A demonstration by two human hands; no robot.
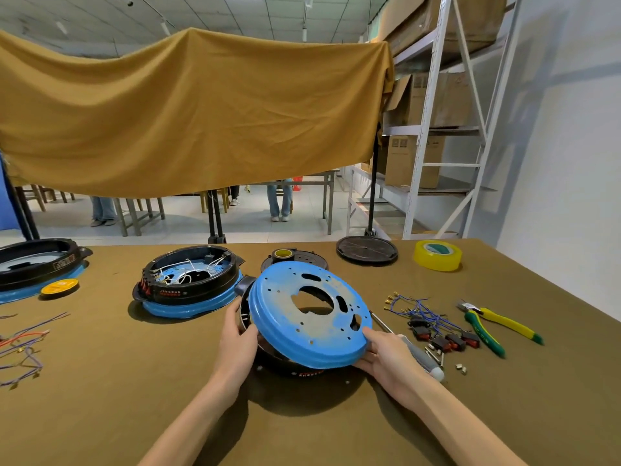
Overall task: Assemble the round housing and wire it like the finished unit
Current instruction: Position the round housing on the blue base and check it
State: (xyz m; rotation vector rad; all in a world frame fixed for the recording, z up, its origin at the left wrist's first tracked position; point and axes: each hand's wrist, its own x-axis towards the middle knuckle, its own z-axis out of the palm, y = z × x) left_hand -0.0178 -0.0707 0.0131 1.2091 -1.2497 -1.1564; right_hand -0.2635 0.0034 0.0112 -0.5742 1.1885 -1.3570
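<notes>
Nearest to me, two bare forearms reach in over the olive-brown table [100, 381]. The left hand [239, 344] curls round the left edge of the round housing, thumb on top by the black ring [285, 363], fingers tucked under. The right hand [386, 356] grips the opposite edge, thumb lying on the blue metal plate [285, 317] and fingers underneath it. Between both hands the housing is tilted, its blue perforated face turned up toward the person, the near edge low over the table.

Just behind the right hand lies a screwdriver [416, 353] with a grey handle, partly hidden by the wrist. Further right of that hand sit several black rocker switches [447, 341] with red faces, and a tangle of blue wires [420, 309] with brass terminals. Beyond those, well right, rest the yellow-and-green pliers [497, 326].

Far left of the left hand, loose purple and red wires [23, 344] lie at the table's edge. Past the left hand stands the finished unit [190, 280], black rim on a blue base, white wiring visible inside. Further left is a small yellow roll [59, 286] beside another housing [37, 267].

Behind the held housing lies a black disc [295, 260] with a small tape roll on it; right of it, a second black round cover [367, 249] and a roll of yellow tape [437, 255]. A mustard cloth [188, 112] hangs beyond the table.
</notes>
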